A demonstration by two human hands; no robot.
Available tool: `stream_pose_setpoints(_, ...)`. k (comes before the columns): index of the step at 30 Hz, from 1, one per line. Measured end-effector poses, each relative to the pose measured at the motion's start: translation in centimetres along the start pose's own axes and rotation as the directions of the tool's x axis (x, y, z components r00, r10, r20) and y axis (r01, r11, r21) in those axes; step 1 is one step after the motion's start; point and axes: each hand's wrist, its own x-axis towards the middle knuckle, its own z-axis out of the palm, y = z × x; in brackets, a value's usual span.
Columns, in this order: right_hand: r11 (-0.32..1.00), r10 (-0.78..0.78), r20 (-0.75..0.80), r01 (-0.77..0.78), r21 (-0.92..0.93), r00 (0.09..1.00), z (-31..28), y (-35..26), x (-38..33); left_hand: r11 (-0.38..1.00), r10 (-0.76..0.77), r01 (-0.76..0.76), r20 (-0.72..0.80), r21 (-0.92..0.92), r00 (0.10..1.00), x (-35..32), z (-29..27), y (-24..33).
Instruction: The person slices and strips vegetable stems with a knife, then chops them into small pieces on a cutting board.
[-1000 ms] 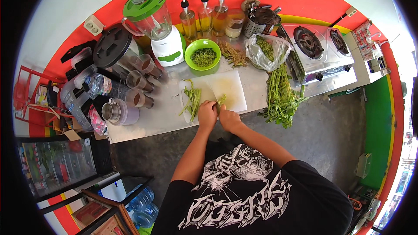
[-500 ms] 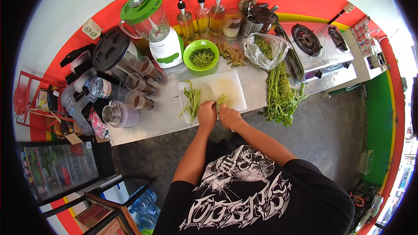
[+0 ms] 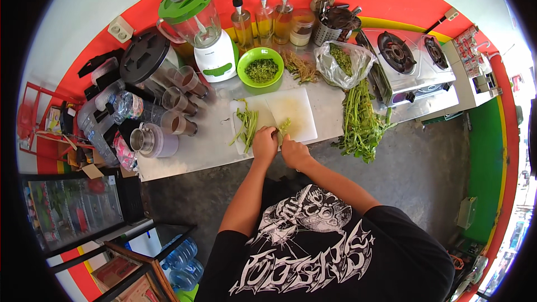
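A white cutting board (image 3: 302, 103) lies at the front edge of the metal worktable. On its left half is a pile of cut green stalks (image 3: 245, 126). My left hand (image 3: 265, 144) is closed at the board's near edge, on green stalks that its fingers mostly hide. Close beside it, my right hand (image 3: 295, 153) is closed around the handle of a knife (image 3: 273, 118), its blade slanting up and left over the board. Small chopped green pieces (image 3: 286, 123) rest just beyond my right hand.
Behind the board stands a green bowl (image 3: 244, 76) of chopped greens, beside a blender (image 3: 215, 59). Leafy stalks (image 3: 361, 120) overhang the table edge near a plastic bag (image 3: 358, 70) and gas stove (image 3: 405, 72). Brown-filled cups (image 3: 179, 123) and a flask (image 3: 162, 141) stand left.
Both hands stay together at the board's near edge, with only a slight shift downward. The view has tilted a little. The stalks on the board look unchanged.
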Motion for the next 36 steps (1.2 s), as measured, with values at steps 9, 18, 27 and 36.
stream_pose_setpoints(9,0.999,-0.024,-0.022,0.023,-0.029,0.999,0.6,0.3,0.3,1.0,-0.017,0.017,0.056,0.013,0.998,0.5,-0.5,0.2)
stream_pose_setpoints(18,0.999,-0.04,-0.032,0.039,-0.013,0.999,0.3,0.1,0.0,0.999,-0.018,0.018,0.01,0.039,1.0,0.2,-0.2,0.0)
stream_pose_setpoints(27,0.999,-0.03,-0.031,0.031,0.02,0.999,0.1,0.3,0.1,1.0,-0.013,0.013,0.026,0.008,1.0,-0.2,-0.1,-0.2)
stream_pose_setpoints(36,0.999,-0.03,-0.067,0.033,0.042,0.997,0.0,0.2,-0.2,0.997,-0.027,0.023,0.046,0.077,0.999,-0.5,-0.2,-0.1)
